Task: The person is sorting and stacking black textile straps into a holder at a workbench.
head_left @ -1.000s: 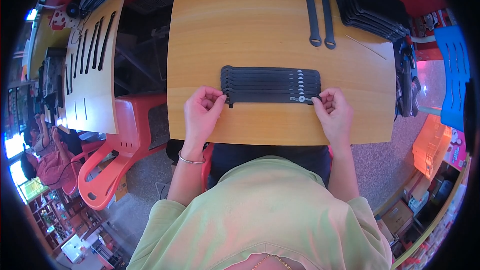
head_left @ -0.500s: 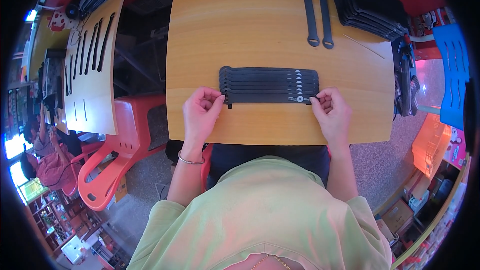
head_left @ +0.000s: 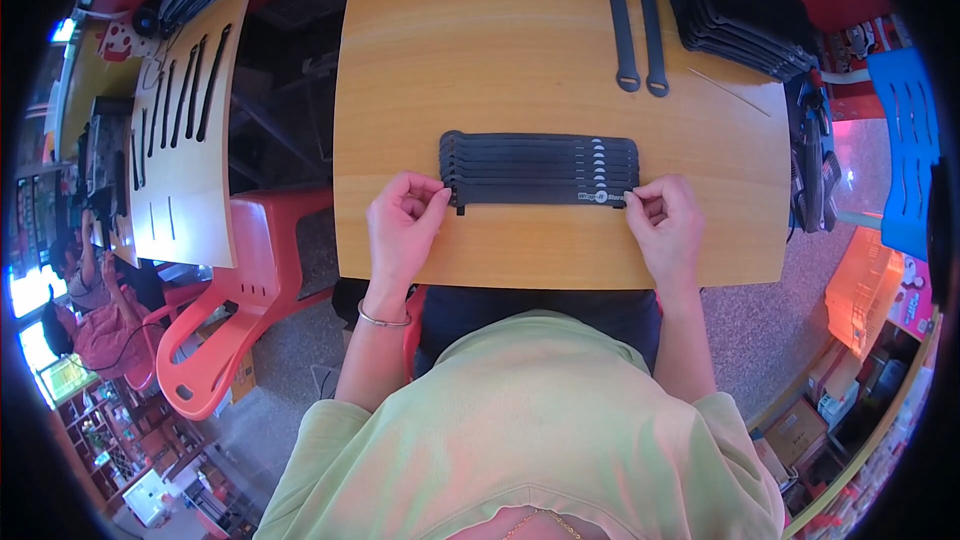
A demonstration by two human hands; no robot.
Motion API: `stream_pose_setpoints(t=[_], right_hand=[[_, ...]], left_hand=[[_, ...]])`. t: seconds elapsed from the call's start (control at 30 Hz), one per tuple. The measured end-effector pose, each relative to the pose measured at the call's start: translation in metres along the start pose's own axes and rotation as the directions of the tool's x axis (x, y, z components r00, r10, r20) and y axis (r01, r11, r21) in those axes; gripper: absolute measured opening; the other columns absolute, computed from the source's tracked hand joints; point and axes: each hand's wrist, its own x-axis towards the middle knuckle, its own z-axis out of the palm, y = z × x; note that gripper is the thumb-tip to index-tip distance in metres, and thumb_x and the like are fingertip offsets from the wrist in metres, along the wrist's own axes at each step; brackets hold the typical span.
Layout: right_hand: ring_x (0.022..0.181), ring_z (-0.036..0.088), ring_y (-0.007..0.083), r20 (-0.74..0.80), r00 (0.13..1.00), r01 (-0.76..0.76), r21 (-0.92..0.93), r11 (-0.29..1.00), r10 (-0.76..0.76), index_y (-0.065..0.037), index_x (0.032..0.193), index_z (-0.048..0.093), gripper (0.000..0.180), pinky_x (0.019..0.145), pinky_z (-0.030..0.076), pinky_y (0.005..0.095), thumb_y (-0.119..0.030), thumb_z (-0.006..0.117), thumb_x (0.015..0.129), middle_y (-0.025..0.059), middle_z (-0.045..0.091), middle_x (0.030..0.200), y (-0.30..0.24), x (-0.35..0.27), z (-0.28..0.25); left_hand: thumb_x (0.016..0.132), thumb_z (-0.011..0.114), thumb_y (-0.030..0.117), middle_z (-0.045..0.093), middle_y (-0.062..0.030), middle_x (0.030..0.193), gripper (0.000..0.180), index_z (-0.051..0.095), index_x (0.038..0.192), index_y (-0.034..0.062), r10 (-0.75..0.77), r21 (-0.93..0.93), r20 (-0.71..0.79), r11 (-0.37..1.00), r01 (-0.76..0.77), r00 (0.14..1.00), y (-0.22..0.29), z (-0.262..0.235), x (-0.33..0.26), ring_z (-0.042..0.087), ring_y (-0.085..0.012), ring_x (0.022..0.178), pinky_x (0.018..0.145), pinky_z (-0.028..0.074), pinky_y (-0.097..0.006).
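Observation:
A row of several black hook-and-loop straps (head_left: 520, 168) lies overlapped on the wooden table in front of me, printed marks lined up near their right ends. My left hand (head_left: 403, 225) pinches the left end of the nearest strap between thumb and fingertips. At the opposite end, my right hand (head_left: 667, 222) pinches the same strap's right tip. Small dark tabs show under the row's near edge at both ends. Both wrists rest close to the table's front edge.
Two single straps (head_left: 622, 30) lie at the far right of the table (head_left: 450, 60), beside a stack of black straps (head_left: 735, 25) and a thin stick (head_left: 730, 92). A red chair (head_left: 265, 250) and a side table with straps stand left. A co-worker (head_left: 110, 335) sits beyond.
My right fingertips have slid slightly outward to the right along the strap's end. My left hand and the row of straps look almost unchanged.

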Motion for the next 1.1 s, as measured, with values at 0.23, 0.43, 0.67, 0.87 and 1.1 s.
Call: stream_pose_setpoints(t=[0.23,0.43,0.67,0.87,1.1], right_hand=[[0.056,0.056,0.0097,0.008,1.000,0.007,-0.020,1.000,-0.007,-0.002,0.075,0.055,0.012,0.049,0.044,0.0221,0.004,0.066,0.074,0.0041,0.053,0.074,-0.004,0.001,-0.003],[0.056,0.055,0.0090,-0.061,0.996,-0.055,0.160,0.986,0.065,-0.001,0.079,0.059,0.008,0.049,0.043,0.0206,0.003,0.065,0.076,0.0046,0.055,0.076,0.005,-0.002,-0.001],[0.055,0.054,0.0098,-0.071,0.990,0.119,-0.019,0.993,-0.120,0.000,0.074,0.064,0.005,0.048,0.042,0.0218,-0.002,0.067,0.078,0.0054,0.055,0.071,-0.002,-0.003,-0.007],[0.055,0.055,0.0112,-0.100,0.988,0.123,0.014,0.992,-0.121,0.000,0.074,0.063,0.007,0.048,0.043,0.0233,-0.003,0.067,0.079,0.0062,0.055,0.070,-0.004,-0.004,-0.005],[0.056,0.054,0.0103,-0.107,0.993,0.064,0.087,0.994,-0.054,0.001,0.076,0.063,0.007,0.049,0.043,0.0226,-0.004,0.066,0.081,0.0056,0.055,0.071,-0.001,-0.005,-0.006]], left_hand=[[0.081,0.065,0.001,0.059,-0.0003,0.067,0.008,0.058,0.084,-0.0012,0.012,-0.004,-0.012,1.000,-0.012,1.000,0.001,0.000,-0.001,0.050,-0.0027,0.052,0.046,0.039,-0.017],[0.083,0.067,0.006,0.060,0.0002,0.069,0.009,0.059,0.084,-0.0002,0.006,-0.113,-0.058,0.993,-0.013,0.998,0.011,-0.008,-0.006,0.053,-0.0038,0.055,0.052,0.042,-0.016],[0.082,0.065,0.007,0.063,-0.0071,0.092,0.020,0.062,0.102,0.0021,0.441,0.142,0.428,0.829,-0.541,0.789,0.069,0.052,0.044,0.061,-0.0155,0.081,0.063,0.049,-0.024],[0.082,0.063,0.015,0.057,-0.0154,0.106,0.025,0.063,0.107,0.0088,0.721,0.190,0.450,0.500,-0.845,0.528,0.082,0.130,0.091,0.055,-0.0306,0.099,0.084,0.047,-0.037],[0.078,0.064,0.017,0.055,-0.0117,0.093,0.015,0.063,0.091,0.0096,0.595,0.560,0.405,0.439,-0.703,0.694,0.072,0.110,0.123,0.054,-0.0301,0.093,0.078,0.046,-0.038]])
